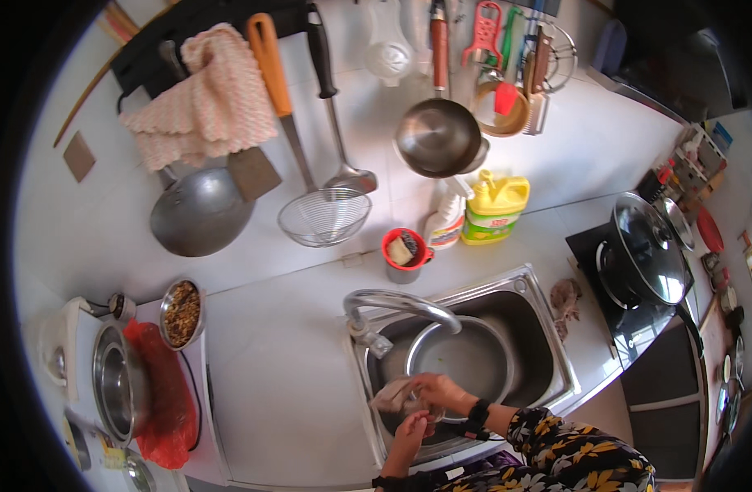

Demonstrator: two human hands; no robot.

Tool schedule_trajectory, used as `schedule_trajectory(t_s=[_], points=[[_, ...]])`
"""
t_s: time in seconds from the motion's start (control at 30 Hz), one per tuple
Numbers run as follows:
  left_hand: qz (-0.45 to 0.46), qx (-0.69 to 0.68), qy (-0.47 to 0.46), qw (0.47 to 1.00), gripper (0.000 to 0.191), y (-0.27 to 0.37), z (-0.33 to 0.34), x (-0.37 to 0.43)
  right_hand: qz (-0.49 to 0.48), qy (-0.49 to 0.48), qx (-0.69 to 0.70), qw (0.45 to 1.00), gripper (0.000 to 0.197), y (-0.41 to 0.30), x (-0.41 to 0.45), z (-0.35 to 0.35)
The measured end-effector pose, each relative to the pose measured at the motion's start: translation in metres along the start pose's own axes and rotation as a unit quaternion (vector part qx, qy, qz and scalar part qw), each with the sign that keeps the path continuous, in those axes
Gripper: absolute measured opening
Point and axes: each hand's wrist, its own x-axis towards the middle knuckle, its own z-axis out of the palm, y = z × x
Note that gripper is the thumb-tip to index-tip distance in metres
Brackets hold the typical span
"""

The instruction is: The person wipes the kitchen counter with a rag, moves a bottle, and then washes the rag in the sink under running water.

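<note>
My left hand (408, 435) is at the near left part of the sink, with its fingers closed on a small clear vessel (436, 413), glass or plastic. My right hand (440, 392) comes in from the right and has a pale pinkish cloth (389, 396) at its fingertips, pressed against the vessel. The fingers partly hide where cloth and vessel meet. Beneath the hands is a steel sink (545, 335) holding a round metal basin (510, 363), with a small green scrap inside. A curved chrome faucet (407, 299) arches over the basin; no stream of water can be made out.
Behind the sink stand a red-rimmed cup (403, 270) with sponges, a spray bottle (447, 222) and a yellow jug (496, 212). Right is a crumpled rag (563, 301) beside a lidded pot (650, 246) on a cooktop. Left are metal bowls (121, 393) and a red plastic bag (164, 400).
</note>
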Motion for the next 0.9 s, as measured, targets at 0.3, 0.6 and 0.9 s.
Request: schedule_trajectory(t_s=[0.3,0.6,0.9], points=[[-0.1,-0.158,0.043,0.981,0.042,-0.03,0.044,0.077,0.075,0.333,-0.303,0.89,0.044,0.136,0.022,-0.044],[-0.115,-0.145,0.06,0.981,0.048,-0.094,0.008,0.102,-0.05,-0.111,-0.302,0.946,0.03,0.136,0.022,-0.024],[-0.193,-0.241,0.082,0.948,0.045,-0.069,0.055,0.122,0.113,0.02,0.068,0.991,0.038,0.054,-0.016,-0.032]])
